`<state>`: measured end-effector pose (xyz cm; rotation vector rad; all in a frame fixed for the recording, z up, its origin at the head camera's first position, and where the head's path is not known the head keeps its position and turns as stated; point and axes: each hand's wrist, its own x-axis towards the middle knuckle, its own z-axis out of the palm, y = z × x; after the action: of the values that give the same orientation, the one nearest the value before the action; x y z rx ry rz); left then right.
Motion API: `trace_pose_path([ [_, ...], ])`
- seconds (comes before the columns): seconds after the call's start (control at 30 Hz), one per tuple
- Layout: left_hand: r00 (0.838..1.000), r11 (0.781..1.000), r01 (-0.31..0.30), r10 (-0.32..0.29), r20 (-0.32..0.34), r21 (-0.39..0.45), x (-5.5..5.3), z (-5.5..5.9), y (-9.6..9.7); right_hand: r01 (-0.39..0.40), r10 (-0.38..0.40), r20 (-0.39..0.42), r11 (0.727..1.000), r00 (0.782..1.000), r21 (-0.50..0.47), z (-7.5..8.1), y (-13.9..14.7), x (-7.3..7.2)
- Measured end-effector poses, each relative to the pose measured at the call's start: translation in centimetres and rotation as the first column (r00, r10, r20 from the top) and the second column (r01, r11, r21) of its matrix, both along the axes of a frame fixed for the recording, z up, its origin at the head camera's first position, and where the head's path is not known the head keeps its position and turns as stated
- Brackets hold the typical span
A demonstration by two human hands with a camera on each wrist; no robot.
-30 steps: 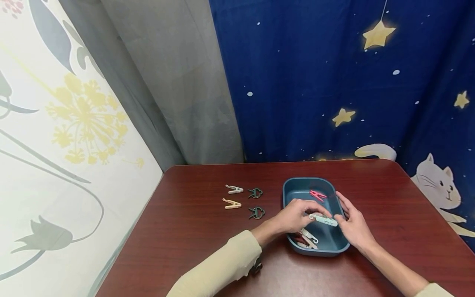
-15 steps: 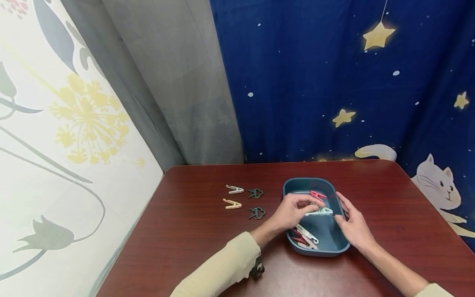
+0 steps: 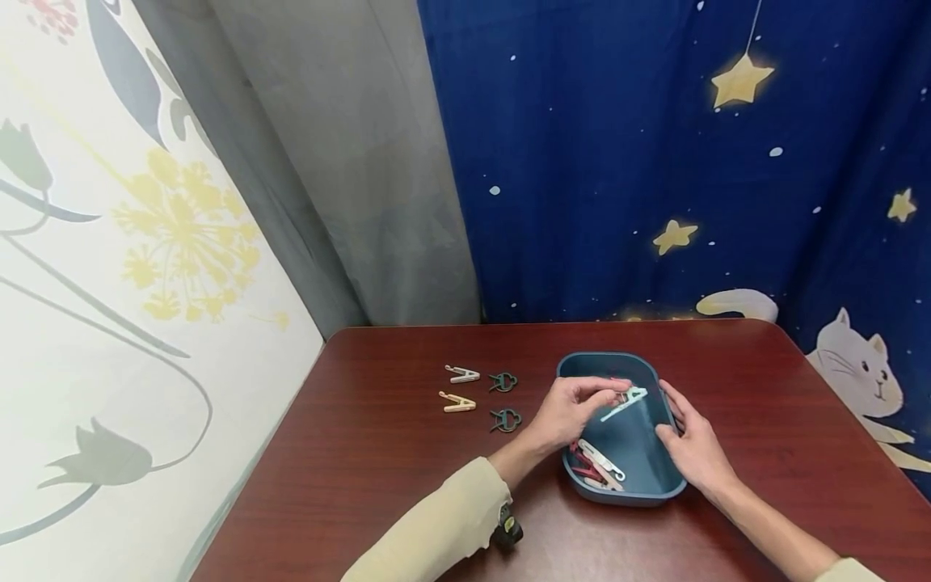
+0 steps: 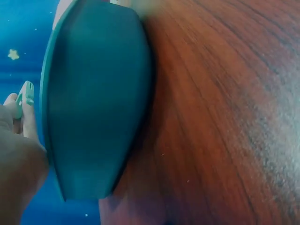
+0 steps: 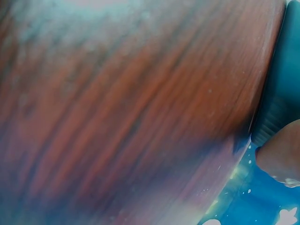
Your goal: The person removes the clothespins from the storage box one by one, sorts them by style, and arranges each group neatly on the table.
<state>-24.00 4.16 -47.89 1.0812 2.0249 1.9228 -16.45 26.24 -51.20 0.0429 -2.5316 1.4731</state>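
A pale mint clothespin [image 3: 627, 402] is pinched between the thumb and fingers of my left hand [image 3: 570, 411], above the blue bin [image 3: 676, 490]. The left wrist view also shows this clothespin [image 4: 28, 93], at the left edge beyond the bin's wall. My right hand [image 3: 694, 444] grips the bin's right rim, thumb on the inside and fingers outside. White, red and pinkish clothespins [image 3: 602, 465] lie together in the bin's near left corner. A red clip farther back in the bin is mostly hidden behind my left hand.
Left of the bin, a white clothespin [image 3: 463, 374] and a cream clothespin [image 3: 457, 402] lie on the dark red table [image 3: 378, 453]. Beside them are two dark green clips, one far [image 3: 503, 381] and one near [image 3: 505, 419]. A curtain [image 3: 582, 162] hangs behind the table.
The mint clothespin has been turned in my left hand and raised a little toward the bin's far side. My right hand keeps its hold on the rim.
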Motion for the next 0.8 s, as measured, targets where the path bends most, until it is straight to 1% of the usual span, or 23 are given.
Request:
trace_pose_path([
  [0.07,1.0,0.999,-0.018,0.018,-0.012,-0.034,-0.1,0.3,-0.5,-0.002,0.002,0.011,1.0,1.0,0.0,0.0,0.0,0.0],
  [0.17,0.999,0.996,-0.04,0.038,-0.028,-0.079,-0.5,1.0,-1.5,-0.003,0.003,0.021,1.0,1.0,0.003,-0.1,0.1,0.1],
  [0.3,0.996,0.991,-0.072,0.066,-0.053,-0.11,-1.5,2.1,-3.5,-0.003,0.003,0.019,1.0,1.0,0.004,-0.1,0.1,0.1],
  [0.4,0.989,0.983,-0.129,0.119,-0.084,-0.13,-2.3,3.1,-5.8,-0.005,0.005,0.013,1.0,1.0,0.003,-0.1,0.1,0.1],
  [0.5,0.975,0.968,-0.206,0.19,-0.117,-0.146,-3.0,4.0,-8.4,-0.006,0.006,0.011,1.0,1.0,0.002,-0.1,0.1,0.0],
  [0.6,0.96,0.953,-0.265,0.247,-0.13,-0.147,-3.6,4.6,-11.0,-0.007,0.007,0.018,1.0,1.0,0.002,0.0,0.0,0.0],
  [0.7,0.955,0.948,-0.286,0.271,-0.121,-0.137,-3.8,4.8,-13.5,-0.008,0.008,0.024,1.0,1.0,0.004,0.0,0.0,0.1],
  [0.8,0.953,0.941,-0.296,0.281,-0.11,-0.164,-3.6,5.0,-15.8,-0.009,0.009,0.022,1.0,1.0,0.002,0.0,0.0,0.1],
])
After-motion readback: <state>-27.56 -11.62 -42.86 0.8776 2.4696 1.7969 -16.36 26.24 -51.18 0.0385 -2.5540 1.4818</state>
